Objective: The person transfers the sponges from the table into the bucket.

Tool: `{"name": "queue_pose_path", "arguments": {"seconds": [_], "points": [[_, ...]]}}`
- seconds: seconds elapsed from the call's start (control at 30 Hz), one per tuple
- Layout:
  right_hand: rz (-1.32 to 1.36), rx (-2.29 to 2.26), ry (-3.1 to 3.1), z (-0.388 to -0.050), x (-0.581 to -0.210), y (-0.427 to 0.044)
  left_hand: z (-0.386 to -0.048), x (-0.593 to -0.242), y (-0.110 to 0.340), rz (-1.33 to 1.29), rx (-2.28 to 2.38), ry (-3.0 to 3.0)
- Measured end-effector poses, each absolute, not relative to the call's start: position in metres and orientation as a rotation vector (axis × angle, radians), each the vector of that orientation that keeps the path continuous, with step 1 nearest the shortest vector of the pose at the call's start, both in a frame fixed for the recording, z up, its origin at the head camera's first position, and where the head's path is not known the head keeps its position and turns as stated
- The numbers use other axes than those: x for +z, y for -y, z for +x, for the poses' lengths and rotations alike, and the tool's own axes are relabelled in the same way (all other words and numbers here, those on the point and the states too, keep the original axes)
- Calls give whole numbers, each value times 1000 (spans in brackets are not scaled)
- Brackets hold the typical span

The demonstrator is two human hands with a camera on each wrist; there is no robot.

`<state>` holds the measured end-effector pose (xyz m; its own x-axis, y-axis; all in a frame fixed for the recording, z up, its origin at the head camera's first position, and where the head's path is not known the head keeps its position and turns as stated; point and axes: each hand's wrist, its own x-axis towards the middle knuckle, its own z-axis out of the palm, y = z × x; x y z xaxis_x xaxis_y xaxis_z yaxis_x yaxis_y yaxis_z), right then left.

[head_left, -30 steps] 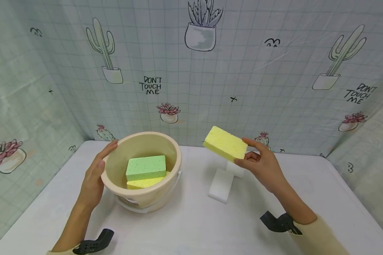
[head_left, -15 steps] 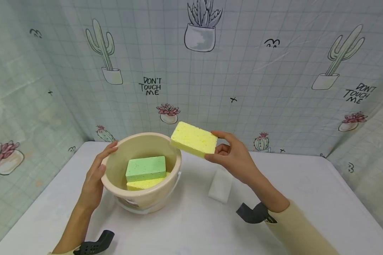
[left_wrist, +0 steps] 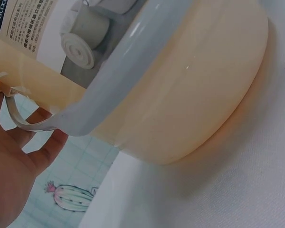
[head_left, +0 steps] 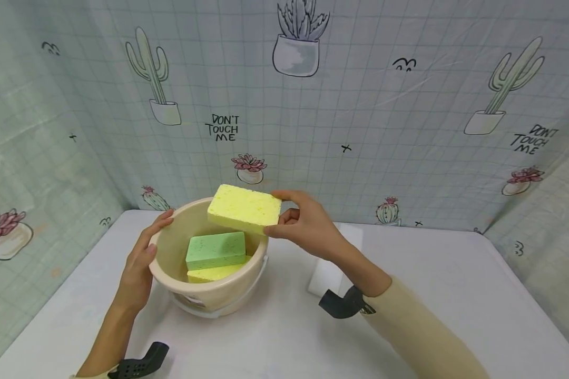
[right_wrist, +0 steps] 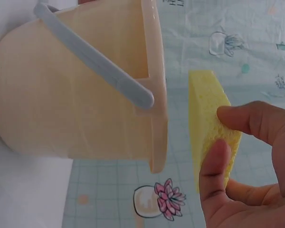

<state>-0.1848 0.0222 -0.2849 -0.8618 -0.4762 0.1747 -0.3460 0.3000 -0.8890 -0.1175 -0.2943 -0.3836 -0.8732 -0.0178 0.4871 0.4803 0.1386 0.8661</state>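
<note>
A person's two bare hands work over a white table (head_left: 275,339), in front of a cactus-print curtain (head_left: 408,105). Left of centre stands a cream plastic bucket (head_left: 227,296) with its grey carrying handle (left_wrist: 126,61) hanging down. Inside it, a green sponge (head_left: 215,251) lies on top of a yellow sponge (head_left: 212,274) that it partly covers.

Near the middle of the frame, the right hand (head_left: 308,226) pinches a second yellow sponge (head_left: 244,208) by its right end, between thumb and fingers. That block is tilted and hangs over the bucket's upper-right rim; the right wrist view shows a gap between the two. The left hand (head_left: 139,263) rests on the bucket's left side, fingers spread along the rim and outer wall.

The work looks part done: two sponges are already in the bucket, and the held one is not yet inside. Right of centre, white foam-like blocks (head_left: 324,277) lie outside on the table, partly hidden by the right forearm.

Counted: one bucket, one handle, one green sponge, two yellow sponges. The white blocks seem to be two, though the forearm makes this uncertain. Each wrist wears one black device (head_left: 139,363).
</note>
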Motion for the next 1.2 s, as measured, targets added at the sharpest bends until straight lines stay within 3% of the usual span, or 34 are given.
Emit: {"name": "queue_pose_path", "arguments": {"seconds": [0.5, 1.2], "points": [[-1002, -1152, -2556, -193, -277, 37, -116, -386, 297, -418, -1787, 2038], [-1005, -969, -2629, -191, -277, 57, -117, -385, 297, -421, -1771, 2057]]}}
